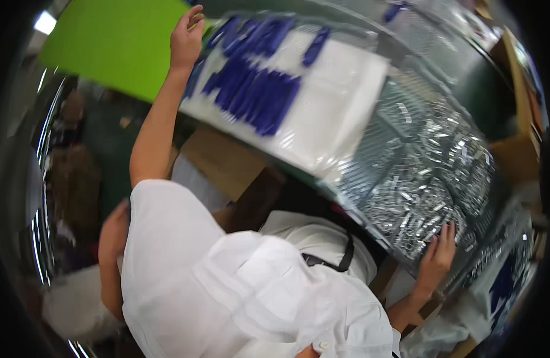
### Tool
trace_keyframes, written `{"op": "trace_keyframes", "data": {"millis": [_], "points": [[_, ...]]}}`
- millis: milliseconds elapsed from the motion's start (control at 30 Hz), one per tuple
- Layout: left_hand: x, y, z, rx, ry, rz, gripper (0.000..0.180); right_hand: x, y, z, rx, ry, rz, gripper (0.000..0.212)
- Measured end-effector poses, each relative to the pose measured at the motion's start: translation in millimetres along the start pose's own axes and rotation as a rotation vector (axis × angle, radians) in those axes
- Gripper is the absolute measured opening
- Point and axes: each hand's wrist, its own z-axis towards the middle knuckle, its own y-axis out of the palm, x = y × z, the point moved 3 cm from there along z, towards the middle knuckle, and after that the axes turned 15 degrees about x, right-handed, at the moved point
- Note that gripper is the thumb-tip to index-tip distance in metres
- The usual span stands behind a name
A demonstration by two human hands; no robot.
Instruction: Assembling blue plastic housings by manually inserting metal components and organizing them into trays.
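Note:
My left hand (187,40) is raised at the far left end of the workbench, in front of the edge of a bright green panel (117,45). Its fingers are loosely bent and apart, and I see nothing in them. Close to it, rows of dark blue elongated pieces (254,98) lie on a white sheet (340,83) in a clear plastic tray. At the right, my right hand (439,256) reaches with outstretched fingers to the near edge of a heap of small shiny metal parts (415,203), touching it. Blur hides the parts' exact kind.
Clear ribbed plastic (370,149) lies under the metal parts. Cardboard boxes (221,161) stand below the bench's near edge, with more cardboard (517,155) at the right. Another person's hand (114,232) shows at the left. A bag of blue pieces (505,280) is at the lower right.

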Motion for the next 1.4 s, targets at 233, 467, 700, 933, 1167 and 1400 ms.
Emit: {"op": "trace_keyframes", "data": {"millis": [233, 467, 700, 933, 1167, 1400], "points": [[-84.0, -431.9, -234.8, -0.048, -0.414, 0.901, 0.028, 39.5, 17.8, 17.2, -0.008, -0.066, 0.009, 0.025], [-127.5, -604.1, -461.4, -0.143, -0.822, 1.291, 0.031, 56.3, 8.0, 30.5, 0.065, 0.354, 0.280, 0.037], [-157.2, -637.2, -498.4, -0.267, -0.781, 1.372, 0.040, 64.1, 23.1, 58.2, 0.003, 0.335, 0.460, 0.043], [-144.5, -635.8, -486.0, -0.373, -0.579, 1.527, 0.032, -1.4, 9.9, 90.2, 0.067, 0.390, 0.574, 0.031], [-109.0, -628.3, -416.4, 0.303, -0.129, 1.123, 0.031, 53.4, -22.5, 46.1, 0.125, 0.670, 0.792, 0.031], [66.5, -360.7, -238.2, 0.234, -0.408, -0.219, 0.050, -30.5, -14.1, 36.0, 0.071, 0.840, 1.312, 0.016]]}}
